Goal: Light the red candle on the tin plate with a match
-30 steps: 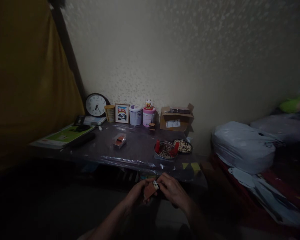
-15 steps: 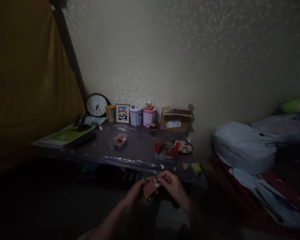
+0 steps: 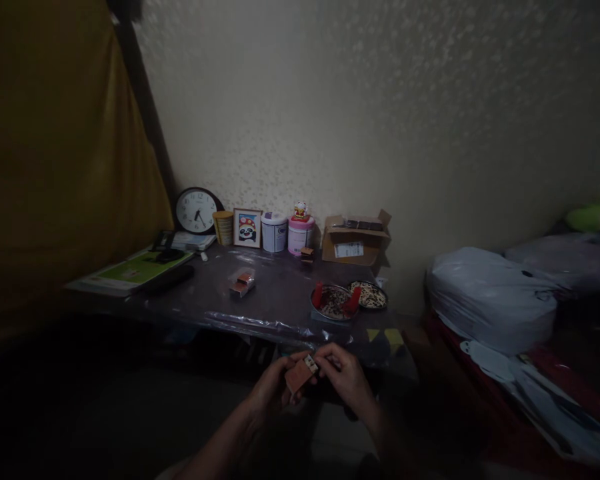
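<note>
My left hand (image 3: 271, 387) is wrapped round a small reddish-brown matchbox (image 3: 299, 377), held tilted in front of the table's front edge. The upper end of the box shows a pale inner part with dark specks. My right hand (image 3: 344, 373) is closed in a pinch right beside that end; what lies between its fingertips is too small and dim to make out. Beyond the hands, a round dish (image 3: 333, 308) holds dark-tipped sticks like matches and two red objects. A second dish (image 3: 375, 300) with pale sticks stands just behind it.
On the table (image 3: 275, 293), a plastic-wrapped pack of small boxes (image 3: 243, 283) lies left of the dishes. At the back stand a clock (image 3: 197, 211), a framed panda picture (image 3: 247, 228), lidded tubs (image 3: 274, 233) and a cardboard box (image 3: 353, 250). White bags (image 3: 490, 293) are piled at right.
The view has shifted slightly, so the table's things sit a little further right. Both hands stay at the matchbox, with the right fingertips slightly off its pale end.
</note>
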Available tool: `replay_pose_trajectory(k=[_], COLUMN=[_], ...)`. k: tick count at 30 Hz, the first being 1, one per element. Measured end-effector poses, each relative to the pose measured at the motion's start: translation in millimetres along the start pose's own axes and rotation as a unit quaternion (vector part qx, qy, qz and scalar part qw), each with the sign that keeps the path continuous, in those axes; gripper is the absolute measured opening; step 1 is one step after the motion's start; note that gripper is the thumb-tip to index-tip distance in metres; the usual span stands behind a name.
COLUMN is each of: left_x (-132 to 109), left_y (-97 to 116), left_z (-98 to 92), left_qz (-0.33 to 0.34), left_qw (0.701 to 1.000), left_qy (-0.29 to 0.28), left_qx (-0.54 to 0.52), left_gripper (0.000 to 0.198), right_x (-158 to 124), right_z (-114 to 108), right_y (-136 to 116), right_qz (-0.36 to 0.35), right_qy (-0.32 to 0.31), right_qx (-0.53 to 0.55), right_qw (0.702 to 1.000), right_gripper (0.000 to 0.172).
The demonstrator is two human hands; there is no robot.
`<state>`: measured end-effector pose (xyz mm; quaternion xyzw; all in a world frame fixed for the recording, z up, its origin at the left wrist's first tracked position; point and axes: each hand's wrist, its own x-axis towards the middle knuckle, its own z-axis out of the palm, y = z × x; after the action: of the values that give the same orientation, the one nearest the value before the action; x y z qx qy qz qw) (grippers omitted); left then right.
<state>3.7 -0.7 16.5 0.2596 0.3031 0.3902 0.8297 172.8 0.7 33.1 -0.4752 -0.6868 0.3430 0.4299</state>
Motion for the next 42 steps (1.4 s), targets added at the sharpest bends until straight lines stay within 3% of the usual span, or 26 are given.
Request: replay_pose_trajectory(k=[7,11,22,29,35,42], left_x=[0,0,-1,8,11,13], left_y=[0,0,0,-4,-3,-2], left_z=[0.6,0.3,1.9,-3.2,-5.2,-5.9], left_qz=[0.007,0.0,0.012,0.044,0.076,0.143], left_qw=[1.0,1.0,1.0,0.999,0.996,0.986], left_qy=[0.007,0.007,-0.001,0.001,0.035,0.035], left_qx=[-0.009,-0.006,-0.008,-0.024,-0.04,-0.079], left_gripper=[0.053,0.053,0.057,0.054,0.055,0.044], right_x=[-1,0,-1,5,2,-8], right_z=[-1,0,3,0,6,25], right_y=[-4,-1,-2,11,17,23], right_qz=[-0.015,-0.022,-0.03,-0.025,-0.087,-0.145], right_qy=[-0.003,0.026,0.014,0.077,0.092,0.043], right_qx=[-0.023,-0.038,-0.025,0.075,-0.059,-0.166], right_qw=[1.0,0.999,0.999,0.994,0.99,0.974], right_gripper=[0.018,0.015,0.014,0.027,0.018,0.054])
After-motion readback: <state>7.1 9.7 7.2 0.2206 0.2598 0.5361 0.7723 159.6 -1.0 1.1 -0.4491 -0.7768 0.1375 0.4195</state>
